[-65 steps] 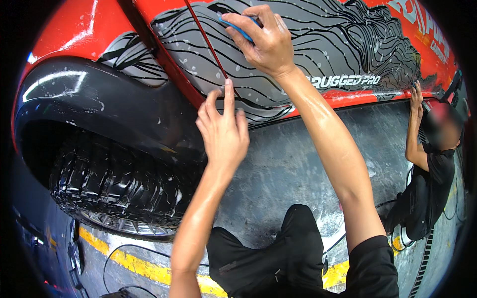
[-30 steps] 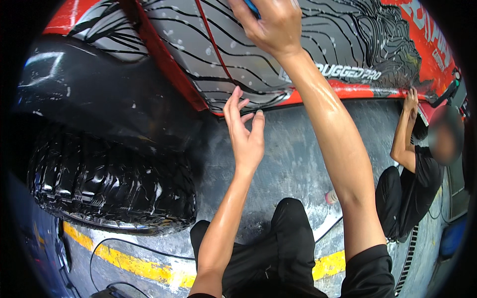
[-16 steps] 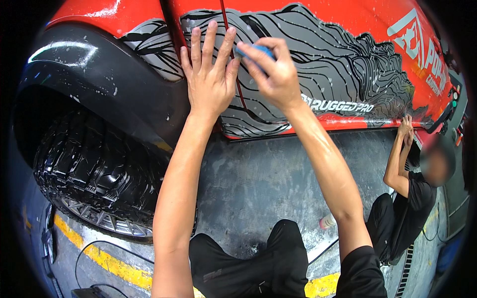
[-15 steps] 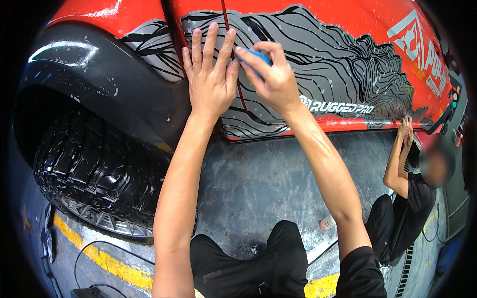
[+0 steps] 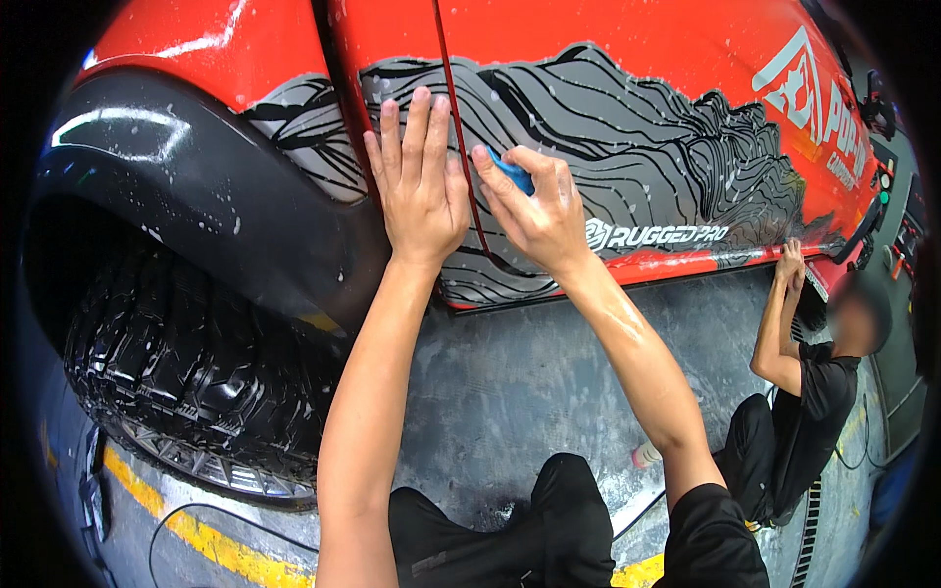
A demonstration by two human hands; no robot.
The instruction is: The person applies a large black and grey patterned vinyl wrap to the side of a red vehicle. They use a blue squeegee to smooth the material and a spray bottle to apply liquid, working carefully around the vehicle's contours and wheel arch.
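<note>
A red vehicle's side panel (image 5: 529,39) carries a grey decal (image 5: 627,127) with black wavy lines, dotted with water drops. My left hand (image 5: 417,196) lies flat on the decal, fingers stretched upward, left of a thin dark door seam (image 5: 454,108). Just right of that seam, my right hand (image 5: 537,211) pinches a small blue pad (image 5: 515,173) against the decal. Most of the pad is hidden under the fingers, so I cannot tell its exact kind.
A black fender flare (image 5: 196,147) and a knobby wet tyre (image 5: 186,343) stand at the left. At the right a co-worker (image 5: 814,412) crouches, hands raised to the vehicle's lower edge. A black cable (image 5: 225,521) crosses the grey floor (image 5: 490,392) near a yellow line (image 5: 230,556).
Both my hands now sit lower in the picture. The right hand with the blue pad has moved down along the decal; the left stays flat. The vehicle has also shifted slightly in view.
</note>
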